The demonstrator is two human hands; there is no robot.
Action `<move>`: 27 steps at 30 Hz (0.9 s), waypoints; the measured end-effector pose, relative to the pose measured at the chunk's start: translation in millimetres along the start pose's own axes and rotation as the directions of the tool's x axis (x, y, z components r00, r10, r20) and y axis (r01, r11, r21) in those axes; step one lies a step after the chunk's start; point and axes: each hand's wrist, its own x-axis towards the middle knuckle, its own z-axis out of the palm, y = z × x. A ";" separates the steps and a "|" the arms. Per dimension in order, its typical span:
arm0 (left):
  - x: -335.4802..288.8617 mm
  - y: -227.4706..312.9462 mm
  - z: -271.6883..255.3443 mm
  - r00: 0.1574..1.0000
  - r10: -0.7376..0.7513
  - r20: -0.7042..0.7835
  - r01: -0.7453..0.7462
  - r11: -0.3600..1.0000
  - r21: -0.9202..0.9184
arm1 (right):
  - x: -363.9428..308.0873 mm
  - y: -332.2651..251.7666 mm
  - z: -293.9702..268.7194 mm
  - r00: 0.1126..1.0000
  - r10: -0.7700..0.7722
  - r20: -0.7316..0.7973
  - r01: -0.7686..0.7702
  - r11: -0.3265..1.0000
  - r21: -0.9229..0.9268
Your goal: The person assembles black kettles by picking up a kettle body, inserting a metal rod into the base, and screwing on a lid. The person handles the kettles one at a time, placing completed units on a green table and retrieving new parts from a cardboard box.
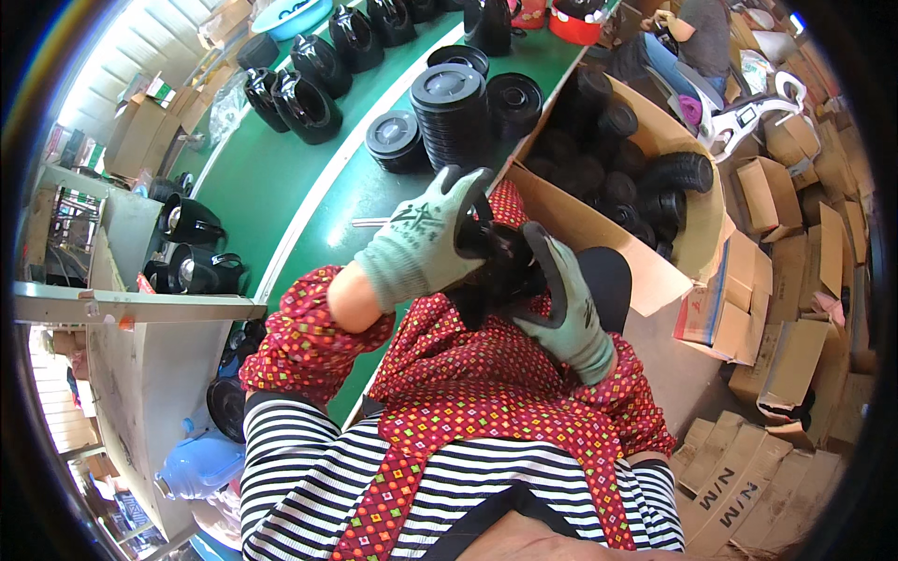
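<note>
In front of my apron I hold a glossy black plastic kettle body (503,266) between both hands. My left hand (426,234), in a grey-green glove with dark fingertips, grips its upper left side, fingers wrapped over it. My right hand (564,304), gloved alike, is closed against its right side. Parts of the kettle body are hidden behind the gloves. Just left of my left hand, a thin metal rod (369,222) lies on the green table. Beyond my hands stands a tall stack of round black kettle bases (449,107), with a shorter stack (395,140) beside it.
Several black kettle bodies (307,107) line the far side of the green table (313,245). Close on my right is an open cardboard box (687,266) full of black round parts. Cartons (748,486) crowd the right. A person (687,47) sits at the far right.
</note>
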 end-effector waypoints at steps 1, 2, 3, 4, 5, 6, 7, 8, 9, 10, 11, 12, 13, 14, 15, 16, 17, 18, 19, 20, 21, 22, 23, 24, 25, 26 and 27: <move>-3.6 3.4 -6.7 0.997 0.077 0.011 -0.075 0.989 -0.130 | 0.6 -6.9 -11.6 0.991 0.130 0.019 -0.132 0.985 0.115; -6.7 8.3 -11.6 0.995 -0.005 0.098 0.057 0.844 -0.533 | -3.8 3.1 -13.9 0.976 0.217 0.010 -0.212 0.943 0.255; -12.1 4.8 -11.7 0.995 0.029 0.095 0.036 0.785 -0.618 | -9.5 8.7 -20.4 0.977 0.211 0.016 -0.208 0.948 0.241; -17.0 -1.4 -10.6 0.994 0.066 0.088 0.015 0.712 -0.702 | -13.4 11.3 -26.2 0.978 0.208 0.023 -0.208 0.953 0.220; -17.9 -1.8 -15.5 0.980 0.189 0.067 -0.134 0.866 -0.481 | -15.1 12.0 -30.4 0.984 0.179 0.024 -0.181 0.969 0.169; -21.4 3.7 -18.8 0.969 0.220 0.114 -0.175 0.933 -0.313 | -15.3 10.5 -35.6 0.988 0.150 0.027 -0.152 0.981 0.118; -21.3 5.2 -14.6 0.960 0.252 0.125 -0.208 0.936 -0.283 | -12.4 7.8 -40.1 0.993 0.112 0.036 -0.115 0.991 0.070; -20.5 7.2 -8.7 0.950 0.281 0.136 -0.241 0.937 -0.252 | -8.8 3.6 -43.9 0.996 0.078 0.053 -0.080 0.996 0.038; -21.5 6.3 1.3 0.959 0.247 0.140 -0.209 0.948 -0.241 | -4.4 -2.2 -47.5 0.996 0.044 0.072 -0.045 0.999 0.007; -21.4 7.4 9.5 0.957 0.271 0.106 -0.254 0.955 -0.154 | -0.3 -8.2 -50.7 0.996 0.008 0.092 -0.006 1.000 -0.023; -19.6 7.3 16.7 0.951 0.292 0.101 -0.280 0.953 -0.115 | 2.6 -14.7 -53.9 0.992 0.010 0.124 -0.001 0.997 -0.077; -18.4 7.8 21.8 0.945 0.311 0.096 -0.305 0.949 -0.077 | 5.1 -21.2 -56.7 0.987 0.014 0.157 0.006 0.991 -0.130; -16.7 9.1 23.3 0.946 0.314 0.079 -0.308 0.948 -0.081 | 6.3 -24.6 -58.3 0.983 0.020 0.184 0.014 0.983 -0.183; -15.9 10.3 24.6 0.947 0.317 0.061 -0.311 0.946 -0.086 | 6.5 -25.1 -58.9 0.981 0.008 0.193 0.031 0.980 -0.195; -15.5 11.2 25.5 0.947 0.319 0.043 -0.314 0.945 -0.090 | 7.1 -24.9 -59.6 0.979 -0.005 0.204 0.048 0.977 -0.206; -13.7 10.3 27.3 0.944 0.324 0.057 -0.311 0.935 -0.171 | 8.6 -24.6 -61.0 0.976 -0.019 0.215 0.067 0.973 -0.220; -11.8 8.4 29.7 0.941 0.331 0.070 -0.304 0.919 -0.250 | 10.3 -25.6 -63.2 0.965 -0.012 0.262 0.075 0.970 -0.232; -10.9 7.7 30.8 0.937 0.339 0.084 -0.295 0.898 -0.327 | 9.6 -26.8 -62.5 0.979 0.006 0.203 0.040 0.975 -0.219; -8.7 9.8 28.9 0.954 0.299 0.020 -0.281 0.914 -0.293 | 11.7 -26.6 -63.5 0.990 0.015 0.137 0.014 0.977 -0.212; -11.7 13.5 26.3 0.964 0.261 -0.046 -0.264 0.929 -0.259 | 12.5 -26.4 -64.0 0.997 0.024 0.070 -0.010 0.979 -0.202; -16.6 17.0 23.8 0.968 0.224 -0.114 -0.245 0.942 -0.229 | 3.5 -21.3 -57.8 0.998 0.024 -0.059 -0.041 0.947 -0.318; -22.4 11.5 29.0 0.972 0.149 -0.183 -0.192 0.952 -0.240 | -9.8 -6.7 -50.6 0.964 0.193 -0.180 -0.233 0.943 -0.236; -26.0 7.7 30.9 0.978 0.059 -0.199 -0.125 0.932 -0.339 | -28.2 17.5 -40.8 0.898 0.386 -0.210 -0.386 0.921 0.043; -28.5 6.4 36.5 0.980 -0.031 -0.199 -0.061 0.896 -0.440 | -42.2 34.5 -35.1 0.835 0.509 -0.208 -0.454 0.852 0.262; -31.6 10.9 48.4 0.974 -0.135 -0.180 0.002 0.805 -0.593 | -56.5 50.3 -30.6 0.755 0.622 -0.206 -0.481 0.740 0.470; -37.9 13.1 62.9 0.962 -0.239 -0.134 0.070 0.687 -0.723 | -66.4 58.6 -22.9 0.705 0.678 -0.208 -0.446 0.651 0.614; -43.6 7.6 82.8 0.977 -0.109 -0.183 -0.042 0.745 -0.666 | -69.7 61.4 -21.7 0.652 0.733 -0.194 -0.392 0.544 0.742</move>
